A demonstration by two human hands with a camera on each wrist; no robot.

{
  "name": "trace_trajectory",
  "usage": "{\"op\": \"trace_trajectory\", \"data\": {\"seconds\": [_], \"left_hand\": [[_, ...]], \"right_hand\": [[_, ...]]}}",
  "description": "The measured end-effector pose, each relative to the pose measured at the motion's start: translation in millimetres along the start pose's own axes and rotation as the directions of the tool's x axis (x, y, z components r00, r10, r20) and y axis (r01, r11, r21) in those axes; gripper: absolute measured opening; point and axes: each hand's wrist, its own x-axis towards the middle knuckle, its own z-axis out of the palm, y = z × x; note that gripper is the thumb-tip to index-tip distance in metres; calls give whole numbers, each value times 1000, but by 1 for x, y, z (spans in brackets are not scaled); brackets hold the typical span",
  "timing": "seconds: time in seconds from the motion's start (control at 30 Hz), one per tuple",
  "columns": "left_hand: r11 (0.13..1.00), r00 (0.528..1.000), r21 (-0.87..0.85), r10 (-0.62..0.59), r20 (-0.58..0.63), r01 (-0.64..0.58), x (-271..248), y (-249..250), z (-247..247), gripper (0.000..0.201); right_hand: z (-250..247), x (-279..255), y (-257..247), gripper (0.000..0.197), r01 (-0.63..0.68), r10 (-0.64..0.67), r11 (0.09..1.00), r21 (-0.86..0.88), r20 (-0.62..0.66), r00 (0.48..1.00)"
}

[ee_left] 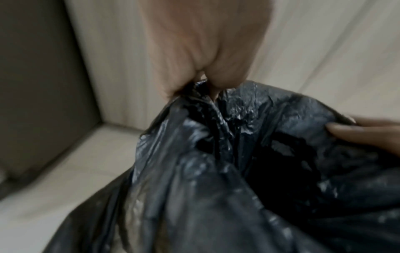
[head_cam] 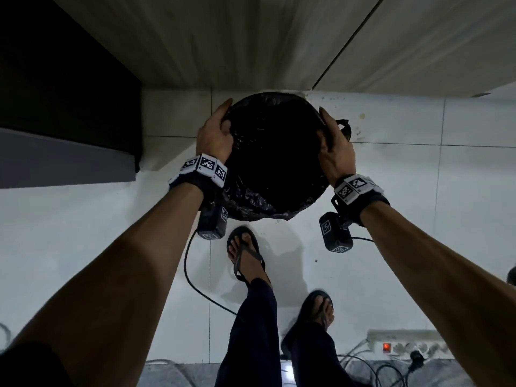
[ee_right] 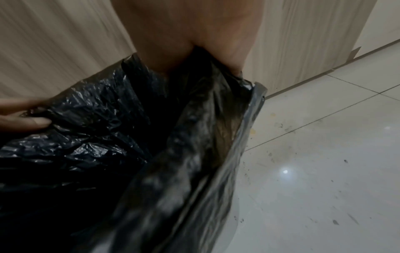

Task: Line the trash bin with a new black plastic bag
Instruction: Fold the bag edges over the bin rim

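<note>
A round trash bin stands on the floor against the wooden cabinet, wholly covered by a crinkled black plastic bag [head_cam: 276, 157] whose mouth is spread wide over it. My left hand [head_cam: 216, 132] grips the bag's edge at the left side, thumb inside and fingers outside. My right hand [head_cam: 333, 143] grips the edge at the right side the same way. A loose bag handle [head_cam: 344, 127] sticks out beside the right hand. The left wrist view shows the left hand [ee_left: 194, 71] pinching gathered black plastic [ee_left: 227, 154]. In the right wrist view the right hand [ee_right: 194, 42] clamps the bag's edge [ee_right: 205, 128]. The bin's own wall is hidden.
Pale wooden cabinet fronts [head_cam: 251, 43] rise right behind the bin. A dark cabinet [head_cam: 64, 88] stands at the left. My feet in sandals [head_cam: 245, 255] are on the white tiled floor [head_cam: 418, 191] just before the bin. A power strip [head_cam: 407, 344] with cables lies at the lower right.
</note>
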Motion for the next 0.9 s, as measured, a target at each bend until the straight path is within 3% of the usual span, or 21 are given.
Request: {"op": "trace_trajectory", "data": {"seconds": [0.17, 0.27, 0.37, 0.47, 0.57, 0.73, 0.9], "left_hand": [[989, 986, 85, -114, -118, 125, -60, -8, 14, 70], [956, 943, 82, -260, -209, 282, -98, -10, 26, 78], [878, 871, -137, -475, -125, 459, -121, -12, 40, 86], [737, 829, -428, -556, 57, 524, -123, -15, 52, 102], [661, 819, -545, -567, 88, 516, -116, -8, 48, 116], [819, 903, -429, -429, -19, 380, -104, -13, 30, 97], [905, 943, -333, -316, -107, 265, -84, -14, -10, 100]], "right_hand": [[-3, -24, 11, 51, -76, 78, 995, -65, 39, 996], [-3, -28, 12, 52, -95, 103, 980, -175, 35, 994], [-6, -33, 7, 56, -124, 135, 982, -140, 73, 988], [-10, -38, 1, 60, -173, 178, 984, -44, 157, 971], [-13, -40, -3, 65, -177, 176, 984, -11, 185, 967], [-14, -38, -19, 77, -93, 93, 996, -9, 175, 980], [9, -23, -52, 88, 15, -5, 998, -53, 191, 982]]}}
